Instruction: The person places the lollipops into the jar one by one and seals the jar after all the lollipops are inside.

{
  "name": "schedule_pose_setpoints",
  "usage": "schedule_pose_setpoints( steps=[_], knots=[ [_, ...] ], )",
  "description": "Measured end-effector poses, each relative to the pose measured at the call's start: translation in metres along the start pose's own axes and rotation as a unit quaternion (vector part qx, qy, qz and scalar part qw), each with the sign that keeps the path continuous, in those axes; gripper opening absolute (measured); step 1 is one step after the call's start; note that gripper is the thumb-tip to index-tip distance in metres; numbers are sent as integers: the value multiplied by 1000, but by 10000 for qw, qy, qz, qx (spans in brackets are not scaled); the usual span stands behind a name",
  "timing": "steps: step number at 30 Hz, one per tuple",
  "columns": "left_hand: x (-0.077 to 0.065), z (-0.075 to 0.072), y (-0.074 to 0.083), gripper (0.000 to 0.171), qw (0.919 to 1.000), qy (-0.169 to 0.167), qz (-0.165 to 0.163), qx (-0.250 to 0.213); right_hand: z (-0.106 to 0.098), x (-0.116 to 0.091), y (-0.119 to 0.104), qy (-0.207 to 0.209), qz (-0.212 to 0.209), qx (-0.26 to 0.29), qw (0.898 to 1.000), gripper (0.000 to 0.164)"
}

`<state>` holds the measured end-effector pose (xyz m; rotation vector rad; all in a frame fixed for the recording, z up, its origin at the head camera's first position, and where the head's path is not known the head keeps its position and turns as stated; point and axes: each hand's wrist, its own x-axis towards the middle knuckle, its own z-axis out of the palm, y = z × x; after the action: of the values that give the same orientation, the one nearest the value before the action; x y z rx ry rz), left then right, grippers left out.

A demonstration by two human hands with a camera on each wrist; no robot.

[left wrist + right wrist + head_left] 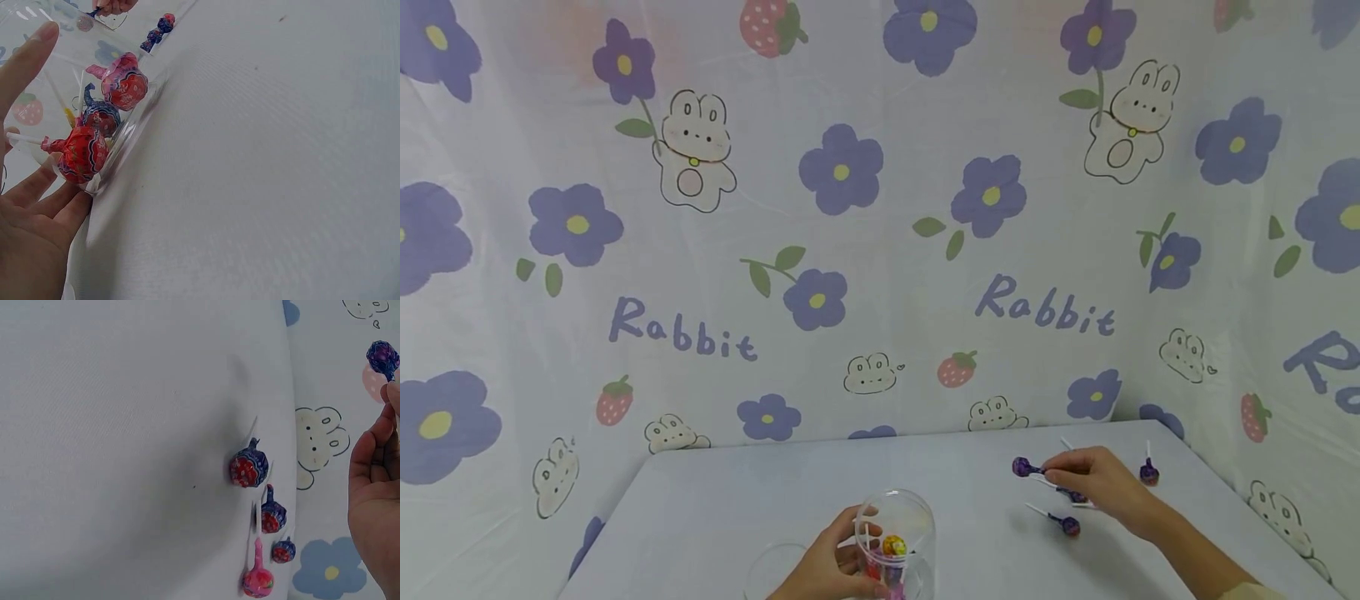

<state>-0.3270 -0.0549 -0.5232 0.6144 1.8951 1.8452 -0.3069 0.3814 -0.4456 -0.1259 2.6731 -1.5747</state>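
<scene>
The person's left hand (831, 562) had its fingers curled round a clear cup (919, 518) near the front of the table (722, 492). The right hand (1101, 487) was pinching a purple lollipop (1022, 467) by the stick end, off to the right and well apart from the cup.

The work looked partway along to me. Several lollipops were already in the cup: a yellow one (894, 545), a red one (81, 156), a pink-and-red one (125, 84) and a dark blue one (102, 117). The purple one was out in the fingers, not yet in. At least four more lay on the tabletop, three blue ones (249, 467) and a pink one (258, 582).

The right hand hid part of that group from above, so the pink one hardly showed there. The cup's lower end was cut off, and I couldn't tell whether it touched the table. Beside the left hand lay a faint clear round thing (762, 557), perhaps a lid, partly out of sight.
</scene>
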Motion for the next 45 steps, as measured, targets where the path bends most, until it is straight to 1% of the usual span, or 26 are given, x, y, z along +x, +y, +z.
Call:
schedule_pose_setpoints(
  steps=[7, 14, 17, 22, 23, 29, 32, 37, 39, 45],
  knots=[
    [-1, 0, -1, 88, 10000, -20, 41, 40, 14, 8, -20, -298, -348, 81, 9989, 28],
    [0, 0, -2, 87, 9999, -73, 74, -56, 29, 14, -40, -591, -750, 46, 9954, 26],
    [0, 0, -2, 86, 10000, -51, 55, 15, 37, 16, -50, -706, -872, 105, 9936, 23],
    [0, -1, -1, 85, 9998, 86, -51, 197, 50, 19, -63, -900, -1028, 137, 9905, 19],
    [0, 0, -1, 85, 9996, 112, -62, 232, 52, 20, -65, -953, -1110, 126, 9892, 18],
    [1, 1, -1, 85, 9996, 110, 47, 273, 64, 25, -75, -1178, -1427, 63, 9827, 15],
    [1, 1, -1, 85, 9995, 113, 65, 278, 70, 25, -82, -1262, -1466, 84, 9811, 13],
    [0, 2, 0, 87, 9989, 252, -108, 389, 81, 28, -92, -1443, -1562, -45, 9771, 11],
    [0, 3, 0, 88, 9988, 259, -123, 397, 86, 30, -94, -1528, -1599, -106, 9752, 10],
    [1, 1, -1, 92, 9997, 102, 46, 231, 99, 32, -100, -1701, -1613, -250, 9718, 8]
  ],
)
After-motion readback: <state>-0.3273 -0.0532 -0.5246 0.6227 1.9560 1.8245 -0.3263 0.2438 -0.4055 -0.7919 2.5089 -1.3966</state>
